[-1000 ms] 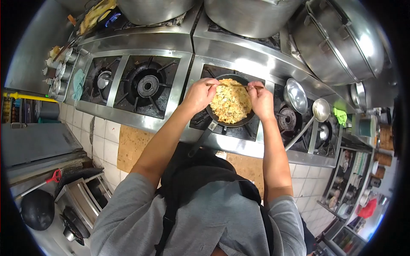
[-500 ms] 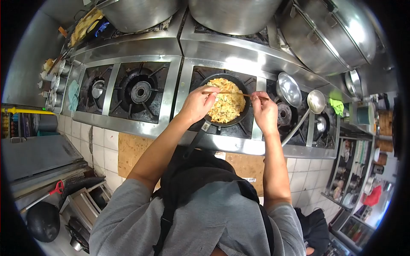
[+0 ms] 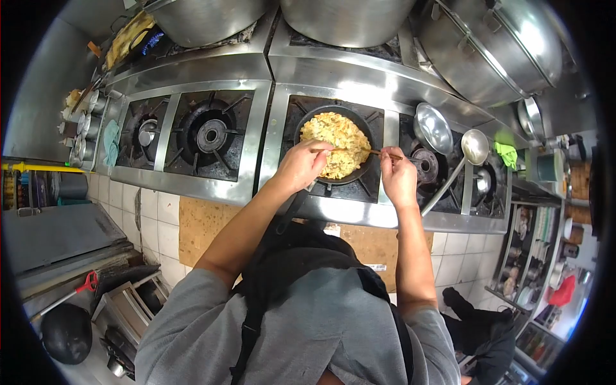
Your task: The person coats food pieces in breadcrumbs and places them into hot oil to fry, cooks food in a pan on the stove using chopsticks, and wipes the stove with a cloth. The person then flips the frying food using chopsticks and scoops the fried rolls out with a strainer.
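Observation:
A thick, chunky yellow omelette (image 3: pixel 337 131) fills a black frying pan (image 3: pixel 367 172) on a burner in front of me. My left hand (image 3: pixel 300 165) is closed on the left end of thin wooden chopsticks (image 3: pixel 378 153) at the omelette's near-left edge. My right hand (image 3: pixel 398 176) pinches the right end beside the pan's right rim. The chopsticks lie across the omelette's near part; whether it is one stick or one per hand is hard to tell. The pan's handle (image 3: pixel 292 210) points toward my body, below my left wrist.
Right of the pan lie a steel bowl-shaped ladle (image 3: pixel 433 128) and a long-handled ladle (image 3: pixel 475 147). Big steel pots (image 3: pixel 346 22) stand along the back. More burners (image 3: pixel 212 135) are at left, with a blue cloth (image 3: pixel 111 142) beyond. Someone in dark clothes (image 3: pixel 481 333) is behind me, lower right.
Both hands and the chopsticks have moved down toward me, from the omelette's middle to its nearer part. The person at lower right shows more.

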`<state>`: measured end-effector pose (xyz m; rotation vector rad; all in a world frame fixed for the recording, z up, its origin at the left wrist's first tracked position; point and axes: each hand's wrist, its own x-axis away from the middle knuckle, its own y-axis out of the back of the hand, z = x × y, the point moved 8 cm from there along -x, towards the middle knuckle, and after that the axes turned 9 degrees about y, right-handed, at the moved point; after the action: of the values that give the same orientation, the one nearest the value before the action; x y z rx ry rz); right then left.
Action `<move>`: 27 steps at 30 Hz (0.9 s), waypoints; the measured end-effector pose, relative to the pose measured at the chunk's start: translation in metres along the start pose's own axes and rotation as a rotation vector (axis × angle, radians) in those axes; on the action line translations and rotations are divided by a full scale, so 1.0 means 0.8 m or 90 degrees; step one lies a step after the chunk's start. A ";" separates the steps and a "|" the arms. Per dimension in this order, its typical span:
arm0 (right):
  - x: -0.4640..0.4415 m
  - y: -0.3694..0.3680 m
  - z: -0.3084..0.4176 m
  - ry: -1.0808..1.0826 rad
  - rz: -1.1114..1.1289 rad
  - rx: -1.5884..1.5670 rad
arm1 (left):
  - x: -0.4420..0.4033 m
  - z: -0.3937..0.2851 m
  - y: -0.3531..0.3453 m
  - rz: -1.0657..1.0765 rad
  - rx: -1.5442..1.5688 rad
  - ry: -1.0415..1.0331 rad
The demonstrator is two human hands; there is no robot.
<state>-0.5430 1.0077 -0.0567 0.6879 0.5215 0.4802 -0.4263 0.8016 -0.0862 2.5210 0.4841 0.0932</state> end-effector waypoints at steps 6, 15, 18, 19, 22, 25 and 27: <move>0.021 -0.010 0.037 0.030 -0.023 -0.123 | 0.039 -0.004 0.031 -0.024 0.121 0.064; 0.045 -0.025 0.040 0.030 0.035 -0.142 | 0.067 -0.005 0.051 -0.066 0.052 0.000; 0.055 -0.038 0.036 0.023 0.098 -0.140 | 0.072 0.003 0.052 -0.044 -0.011 -0.017; 0.052 -0.038 0.038 0.023 0.098 -0.141 | 0.075 0.004 0.058 -0.048 0.031 0.010; 0.058 -0.037 0.034 -0.024 0.025 -0.220 | 0.077 0.006 0.066 -0.062 0.072 0.050; 0.058 -0.058 0.060 0.082 0.063 -0.182 | 0.071 0.005 0.066 -0.037 -0.044 0.031; 0.057 -0.054 0.057 0.041 0.077 -0.196 | 0.074 0.001 0.076 -0.048 -0.035 0.001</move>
<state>-0.4705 0.9832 -0.0696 0.4114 0.4556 0.6815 -0.3518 0.7758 -0.0559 2.4462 0.5685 0.0780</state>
